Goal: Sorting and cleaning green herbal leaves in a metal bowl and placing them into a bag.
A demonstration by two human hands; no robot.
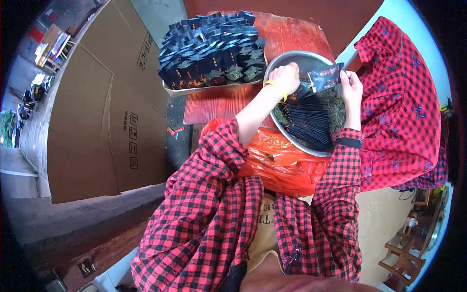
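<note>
My right hand (352,85) grips one end of a small dark pouch (324,78) with printing on it, held sideways over a metal basin (279,60). My left hand (286,78), a yellow band at its wrist, is over the basin's left part; its fingers are bunched, and whether they hold anything is hidden. Inside the basin, a fanned row of flat black pouches (308,118) rests on loose dried green leaves (335,107). To the left, a shallow cardboard box (219,88) is packed with upright dark pouches (215,54), several with green leaves showing at their tops.
Red plastic bag (281,160) lies under the basin's near edge. The box stands on a red wooden table (292,33). A large cardboard sheet (87,120) rises at left. Red checked cloth (397,106) hangs at right. A small wrapper (175,132) lies left of the table.
</note>
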